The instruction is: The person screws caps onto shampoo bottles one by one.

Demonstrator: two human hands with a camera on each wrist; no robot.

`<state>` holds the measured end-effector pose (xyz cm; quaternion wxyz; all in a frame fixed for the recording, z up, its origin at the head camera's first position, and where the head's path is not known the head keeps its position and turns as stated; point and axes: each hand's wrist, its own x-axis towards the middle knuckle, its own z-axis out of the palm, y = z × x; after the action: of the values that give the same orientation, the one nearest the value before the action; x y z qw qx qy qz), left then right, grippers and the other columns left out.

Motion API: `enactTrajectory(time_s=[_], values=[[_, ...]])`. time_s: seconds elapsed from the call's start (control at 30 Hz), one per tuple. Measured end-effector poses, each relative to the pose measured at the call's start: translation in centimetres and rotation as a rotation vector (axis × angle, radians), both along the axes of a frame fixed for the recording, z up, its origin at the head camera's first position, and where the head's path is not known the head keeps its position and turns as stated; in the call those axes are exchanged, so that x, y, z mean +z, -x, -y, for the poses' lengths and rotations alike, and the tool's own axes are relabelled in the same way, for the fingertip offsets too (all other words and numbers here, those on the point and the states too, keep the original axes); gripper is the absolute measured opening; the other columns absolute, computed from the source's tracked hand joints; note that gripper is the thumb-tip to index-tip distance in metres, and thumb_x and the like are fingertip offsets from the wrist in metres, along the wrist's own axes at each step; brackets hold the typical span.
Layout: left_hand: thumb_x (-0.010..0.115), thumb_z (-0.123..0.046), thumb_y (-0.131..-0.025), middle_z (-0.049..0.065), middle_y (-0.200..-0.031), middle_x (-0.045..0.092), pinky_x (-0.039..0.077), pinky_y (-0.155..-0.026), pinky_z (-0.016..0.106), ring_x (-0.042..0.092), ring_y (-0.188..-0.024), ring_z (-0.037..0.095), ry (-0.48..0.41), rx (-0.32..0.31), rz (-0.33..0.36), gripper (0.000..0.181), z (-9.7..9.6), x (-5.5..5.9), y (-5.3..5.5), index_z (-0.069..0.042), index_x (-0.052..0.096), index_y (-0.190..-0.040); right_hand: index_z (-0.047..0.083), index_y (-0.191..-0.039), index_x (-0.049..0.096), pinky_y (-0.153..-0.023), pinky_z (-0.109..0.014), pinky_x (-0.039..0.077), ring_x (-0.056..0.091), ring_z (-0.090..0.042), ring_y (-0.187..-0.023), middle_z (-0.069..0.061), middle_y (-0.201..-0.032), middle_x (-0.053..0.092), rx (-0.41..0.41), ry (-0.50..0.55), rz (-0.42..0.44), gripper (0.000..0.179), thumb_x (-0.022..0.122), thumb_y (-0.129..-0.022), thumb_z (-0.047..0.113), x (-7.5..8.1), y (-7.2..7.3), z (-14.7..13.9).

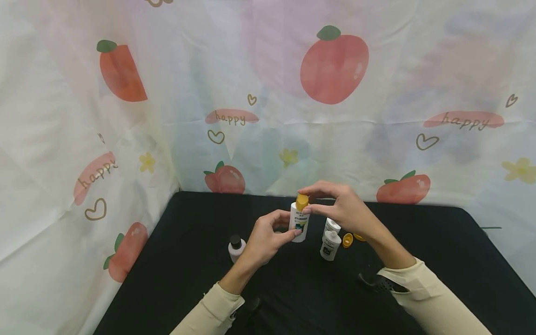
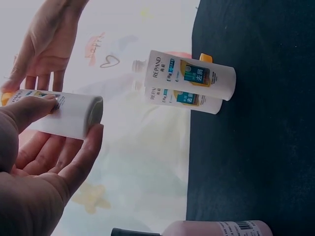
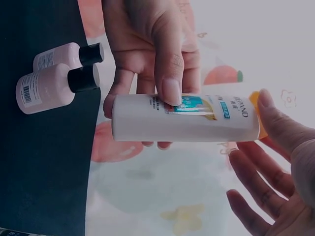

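My left hand (image 1: 268,235) grips a white shampoo bottle (image 1: 298,225) by its body, thumb across the printed label, and holds it upright above the table. With thumb and fingers my right hand (image 1: 335,204) pinches the yellow cap (image 1: 302,202) at the bottle's top. In the right wrist view the bottle (image 3: 182,118) lies across between both hands, the cap (image 3: 258,114) partly covered by the right thumb. Two more white bottles (image 2: 189,73) without caps stand close together, to the right of the held one in the head view.
Loose yellow caps (image 1: 347,240) lie right of the capless bottles. On the left, two pink bottles with black caps (image 3: 47,91) stand side by side on the black tablecloth (image 1: 301,293). A printed curtain (image 1: 268,83) hangs behind and at the sides.
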<state>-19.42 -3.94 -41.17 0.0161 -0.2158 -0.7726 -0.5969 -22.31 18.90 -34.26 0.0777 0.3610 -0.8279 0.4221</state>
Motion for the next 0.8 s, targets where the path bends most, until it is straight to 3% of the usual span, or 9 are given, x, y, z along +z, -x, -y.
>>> enactTrajectory(time_s=[0.33,0.6,0.8], values=[[0.080,-0.015,-0.089,0.005,-0.111,0.074,0.057,-0.093,0.041,0.070,-0.104,0.018,-0.010,0.005,-0.007,0.031,0.22,-0.01,0.08,-0.010,0.070,-0.119,0.021,-0.119,0.073,-0.091,-0.026,0.055,0.067,-0.010,-0.103,0.008,-0.110,0.068,-0.003,0.038,-0.009,0.032,0.078,-0.089,0.011,0.37,-0.34,-0.33],[0.080,-0.015,-0.089,0.004,-0.111,0.074,0.056,-0.095,0.042,0.071,-0.104,0.017,0.000,0.023,-0.010,0.031,0.37,0.13,0.07,-0.011,0.071,-0.119,0.022,-0.113,0.074,-0.091,-0.036,0.057,0.068,-0.010,-0.101,0.008,-0.108,0.069,-0.010,0.054,-0.021,0.026,0.077,-0.090,0.010,0.27,-0.30,-0.63],[0.081,-0.015,-0.088,0.005,-0.111,0.075,0.056,-0.095,0.044,0.071,-0.104,0.018,-0.001,0.035,-0.010,0.031,0.38,0.15,0.12,-0.010,0.071,-0.118,0.021,-0.113,0.075,-0.091,-0.028,0.056,0.067,-0.010,-0.103,0.008,-0.109,0.070,-0.042,0.024,-0.023,0.023,0.074,-0.093,0.011,0.44,-0.42,-0.77]])
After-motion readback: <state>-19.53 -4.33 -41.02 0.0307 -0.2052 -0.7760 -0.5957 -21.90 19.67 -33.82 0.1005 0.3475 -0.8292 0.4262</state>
